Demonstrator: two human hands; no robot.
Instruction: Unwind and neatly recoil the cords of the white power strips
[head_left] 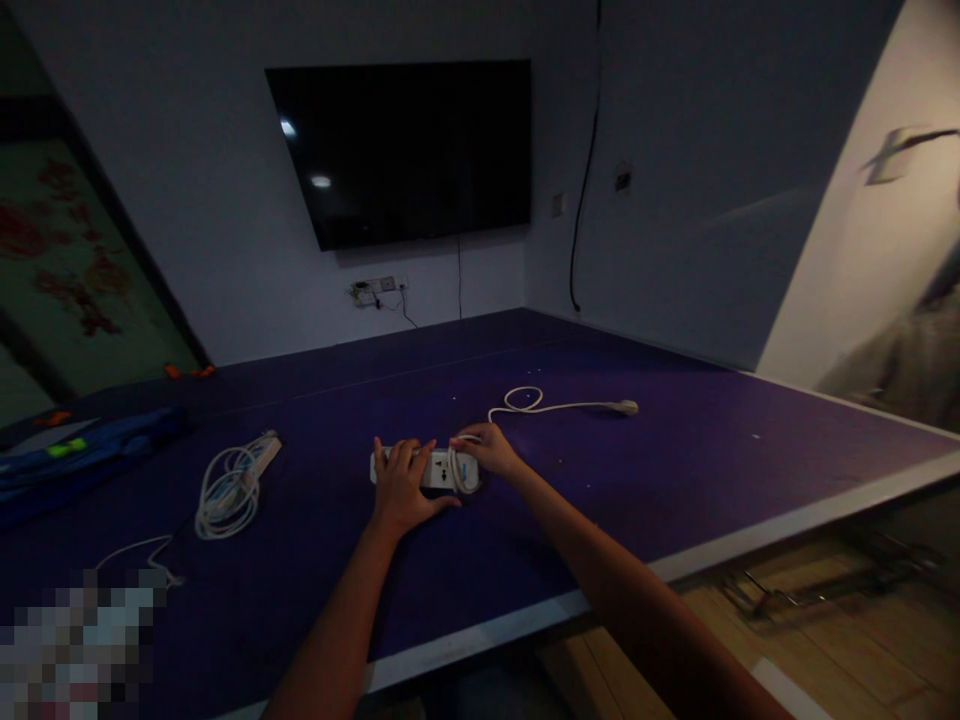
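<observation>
A white power strip (439, 470) lies on the purple table (675, 470). My left hand (401, 487) rests flat on its left part, fingers spread over it. My right hand (491, 448) is closed on the white cord (459, 462) that loops around the strip's right end. The rest of that cord (540, 407) trails back and right across the table and ends in a plug (626, 407).
A second power strip with its cord coiled (232, 485) lies to the left. A blue bag (82, 455) sits at the far left. A dark screen (409, 150) hangs on the wall. The table's white edge (750, 535) runs on the right above wooden floor.
</observation>
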